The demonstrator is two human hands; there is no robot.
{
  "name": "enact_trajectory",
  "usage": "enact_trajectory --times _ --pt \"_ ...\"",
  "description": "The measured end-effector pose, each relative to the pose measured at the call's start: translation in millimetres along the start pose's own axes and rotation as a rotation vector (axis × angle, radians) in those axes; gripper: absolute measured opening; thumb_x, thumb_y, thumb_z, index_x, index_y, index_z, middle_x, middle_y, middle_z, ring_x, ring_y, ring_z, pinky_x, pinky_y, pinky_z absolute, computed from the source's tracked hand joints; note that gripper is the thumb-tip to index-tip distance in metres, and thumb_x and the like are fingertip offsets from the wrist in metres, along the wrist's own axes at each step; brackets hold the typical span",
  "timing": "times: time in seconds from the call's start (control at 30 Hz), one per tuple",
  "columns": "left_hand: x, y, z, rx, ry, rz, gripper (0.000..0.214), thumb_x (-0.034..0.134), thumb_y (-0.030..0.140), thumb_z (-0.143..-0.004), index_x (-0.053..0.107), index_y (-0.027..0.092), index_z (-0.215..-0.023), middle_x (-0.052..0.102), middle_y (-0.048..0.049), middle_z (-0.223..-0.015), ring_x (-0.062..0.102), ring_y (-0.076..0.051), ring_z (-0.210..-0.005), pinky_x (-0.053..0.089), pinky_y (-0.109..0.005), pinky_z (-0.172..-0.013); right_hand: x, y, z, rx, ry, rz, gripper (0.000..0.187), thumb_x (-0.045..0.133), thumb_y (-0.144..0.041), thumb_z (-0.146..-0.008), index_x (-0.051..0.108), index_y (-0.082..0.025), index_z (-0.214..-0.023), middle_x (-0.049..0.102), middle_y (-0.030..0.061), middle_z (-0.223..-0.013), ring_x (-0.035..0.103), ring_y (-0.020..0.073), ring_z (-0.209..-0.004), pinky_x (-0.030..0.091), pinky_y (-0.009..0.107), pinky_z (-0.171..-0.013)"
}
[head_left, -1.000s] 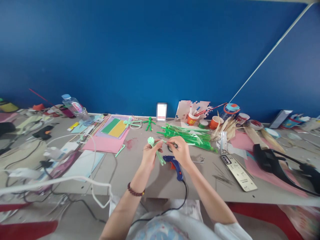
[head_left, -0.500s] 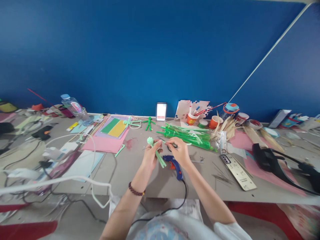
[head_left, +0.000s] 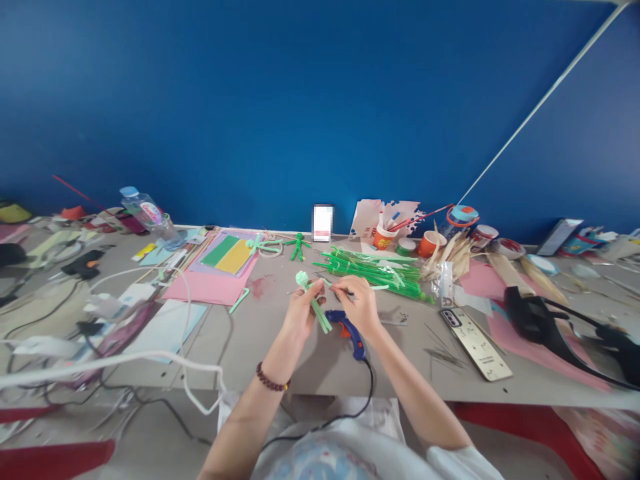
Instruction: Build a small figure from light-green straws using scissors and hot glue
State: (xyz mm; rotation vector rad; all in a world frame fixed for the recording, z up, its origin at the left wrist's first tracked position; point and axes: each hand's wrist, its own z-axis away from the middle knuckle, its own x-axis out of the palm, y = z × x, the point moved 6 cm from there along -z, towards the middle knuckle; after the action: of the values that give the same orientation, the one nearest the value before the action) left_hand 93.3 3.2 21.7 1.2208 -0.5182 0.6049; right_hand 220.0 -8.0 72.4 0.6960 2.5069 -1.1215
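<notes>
My left hand (head_left: 301, 308) is closed round a pale green pipe-cleaner figure (head_left: 321, 316); its coiled round head shows above my fingers and its straight legs stick out below. Close beside it, my right hand (head_left: 358, 301) pinches a light green pipe cleaner (head_left: 380, 287), whose end pokes out to the right past my knuckles. Where the strip meets the figure is too small to make out. Just below my hands a blue glue gun (head_left: 354, 335) lies on the table. A finished-looking dark green pipe-cleaner figure (head_left: 299, 247) stands farther back near the wall.
A bundle of green pipe cleaners (head_left: 375, 272) lies behind my right hand. A phone (head_left: 476, 344) and thin wires (head_left: 445, 358) are at right. Coloured sheets (head_left: 210, 287) and a white cable (head_left: 125, 360) lie at left. An orange cup (head_left: 385, 238) holds pens at the back.
Both hands stay in nearly the same place. The pale green figure in my left hand has turned slightly; otherwise little differs.
</notes>
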Motion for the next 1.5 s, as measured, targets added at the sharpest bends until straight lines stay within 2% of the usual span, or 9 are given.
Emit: enact_trajectory --times 0.2,0.33,0.5,0.67,0.77,0.9,1.07,1.3,1.5 --pt "1.5 2.7 3.0 0.027 -0.089 -0.155 0.020 0.078 0.026 -0.056 0.063 0.013 -0.059 0.055 0.0004 -0.059 0.049 -0.008 -0.053 0.040 -0.022 -0.051 1.2 16.1 -9.2 0.092 -0.098 -0.121 0.011 0.059 -0.025 -0.082 0.067 -0.022 -0.075 0.070 0.0035 -0.076 0.063 0.0194 -0.076 0.045 0.032 -0.073" --pt "-5.9 5.1 -0.3 0.107 -0.077 -0.340 0.020 0.077 0.028 -0.056 0.066 0.013 -0.062 0.055 -0.0004 -0.057 0.048 -0.009 -0.049 0.041 -0.023 -0.049 -7.6 15.9 -25.3 0.027 -0.207 -0.119 0.012 0.061 -0.026 -0.081 0.068 -0.023 -0.071 0.069 0.0022 -0.074 0.062 0.0180 -0.071 0.045 0.031 -0.071" --pt "-10.8 10.5 -4.6 0.255 0.034 -0.510 0.024 0.077 0.031 -0.054 0.065 0.013 -0.062 0.056 0.0003 -0.055 0.047 -0.008 -0.046 0.039 -0.023 -0.047 -11.7 -2.2 -29.8 -0.096 -0.249 0.134 0.012 0.059 -0.026 -0.084 0.067 -0.023 -0.075 0.069 0.0022 -0.078 0.059 0.0180 -0.076 0.040 0.032 -0.075" --pt "-13.1 17.7 -0.6 0.430 0.208 -0.456 0.024 0.074 0.034 -0.060 0.065 0.014 -0.069 0.058 0.0004 -0.060 0.046 -0.008 -0.048 0.039 -0.022 -0.049 1.1 -18.0 -11.6 -0.093 -0.116 0.152 0.014 0.054 -0.025 -0.086 0.067 -0.021 -0.080 0.068 0.0042 -0.079 0.060 0.0179 -0.077 0.041 0.031 -0.072" --pt "-14.4 14.7 1.0 0.366 0.211 -0.267 0.024 0.075 0.032 -0.059 0.063 0.014 -0.071 0.057 0.0003 -0.063 0.049 -0.008 -0.051 0.041 -0.021 -0.052 9.5 -13.2 -0.7 0.019 -0.022 0.011 0.014 0.054 -0.024 -0.086 0.066 -0.021 -0.080 0.067 0.0042 -0.078 0.060 0.0170 -0.074 0.044 0.029 -0.069" --pt "-10.1 4.8 1.4 0.119 0.096 -0.043 0.023 0.077 0.027 -0.057 0.062 0.013 -0.066 0.053 0.0016 -0.061 0.048 -0.006 -0.052 0.038 -0.018 -0.049 18.1 3.4 2.5 0.158 0.001 -0.203 0.012 0.056 -0.024 -0.083 0.066 -0.020 -0.076 0.065 0.0036 -0.075 0.060 0.0157 -0.069 0.046 0.027 -0.063" --pt "-2.9 -0.5 6.1 -0.030 -0.021 -0.050 0.025 0.078 0.028 -0.056 0.061 0.012 -0.064 0.053 0.0012 -0.060 0.048 -0.006 -0.053 0.036 -0.018 -0.045 11.3 17.4 -14.3 0.172 -0.047 -0.277 0.011 0.059 -0.025 -0.080 0.065 -0.020 -0.072 0.066 0.0028 -0.075 0.061 0.0170 -0.073 0.047 0.028 -0.068" --pt "-12.6 2.0 1.7 0.187 0.088 -0.321 0.028 0.076 0.035 -0.057 0.063 0.012 -0.067 0.054 0.0009 -0.058 0.045 -0.006 -0.045 0.037 -0.021 -0.042 -5.2 -1.4 -27.5 -0.053 -0.145 0.071 0.011 0.059 -0.024 -0.083 0.066 -0.022 -0.075 0.069 0.0021 -0.078 0.059 0.0189 -0.079 0.040 0.034 -0.078" --pt "-16.8 5.5 1.3 0.332 0.205 -0.296 0.028 0.076 0.034 -0.059 0.062 0.014 -0.073 0.055 0.0029 -0.060 0.044 -0.005 -0.043 0.036 -0.020 -0.043 -0.5 -25.0 -8.1 -0.091 -0.050 0.233 0.017 0.051 -0.024 -0.088 0.066 -0.021 -0.080 0.068 0.0039 -0.080 0.058 0.0179 -0.078 0.039 0.032 -0.073"
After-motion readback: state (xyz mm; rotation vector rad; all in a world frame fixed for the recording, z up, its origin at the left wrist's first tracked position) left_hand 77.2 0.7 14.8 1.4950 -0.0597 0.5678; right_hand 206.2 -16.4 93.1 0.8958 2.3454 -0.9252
